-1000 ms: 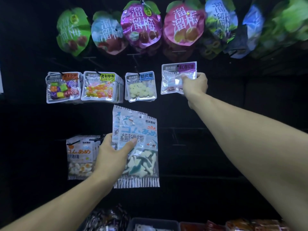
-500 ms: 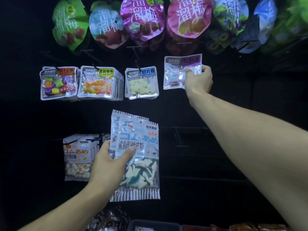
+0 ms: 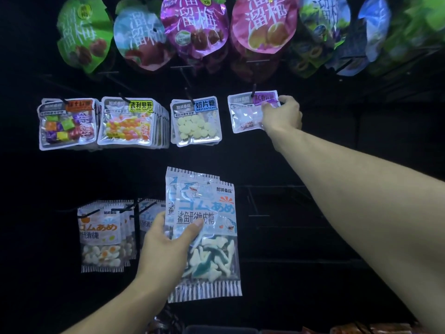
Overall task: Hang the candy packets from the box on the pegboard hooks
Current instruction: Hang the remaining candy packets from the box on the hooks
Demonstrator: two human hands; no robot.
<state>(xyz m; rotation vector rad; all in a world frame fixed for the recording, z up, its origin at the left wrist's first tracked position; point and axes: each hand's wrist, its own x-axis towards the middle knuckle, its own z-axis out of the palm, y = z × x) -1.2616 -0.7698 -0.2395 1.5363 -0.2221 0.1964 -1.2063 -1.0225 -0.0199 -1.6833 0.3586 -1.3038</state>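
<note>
My right hand (image 3: 281,115) pinches the right edge of a small clear packet with a purple label (image 3: 248,112), which hangs on a black hook (image 3: 253,89) in the middle row of the dark pegboard (image 3: 325,150). My left hand (image 3: 166,249) grips a stack of blue shark gummy packets (image 3: 209,227), thumb across the front, held in front of the lower row. The box itself is barely visible at the bottom edge (image 3: 216,330).
The middle row holds packets of colourful cubes (image 3: 67,124), jelly beans (image 3: 130,121) and milk tablets (image 3: 196,121). Large plum pouches (image 3: 192,25) hang across the top. Egg gummy packets (image 3: 101,237) hang at lower left. Bare hooks (image 3: 258,214) stand to the right of the shark packets.
The purple-label packet now hangs on its hook, where my right hand was lifting it before. My left hand with the shark packets has stayed about where it was.
</note>
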